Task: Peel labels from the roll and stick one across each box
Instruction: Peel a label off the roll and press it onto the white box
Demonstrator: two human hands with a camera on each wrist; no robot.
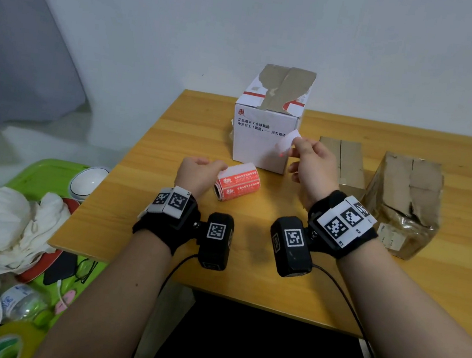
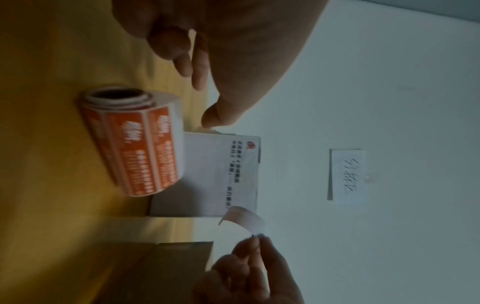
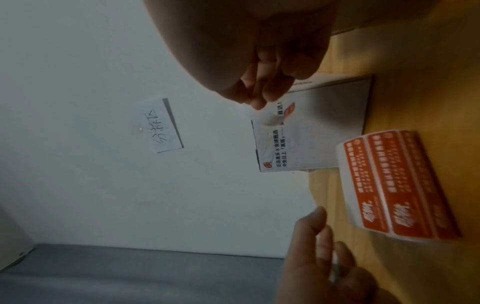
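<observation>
One peeled label (image 1: 289, 141) hung pinched in my right grip (image 1: 310, 166) before the white box (image 1: 266, 122); my left (image 1: 196, 173), loosely curled, held nothing beside the roll (image 1: 238, 182) on the tabletop (image 1: 246, 270) (curling risks self-sticking).

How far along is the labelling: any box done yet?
Done: none that shows; no orange label is visible on the white box, the flat brown box or the crumpled brown box.
In hand: the right hand pinches a peeled label in front of the white box. The left hand is beside the label roll.
Left: all three boxes.
</observation>
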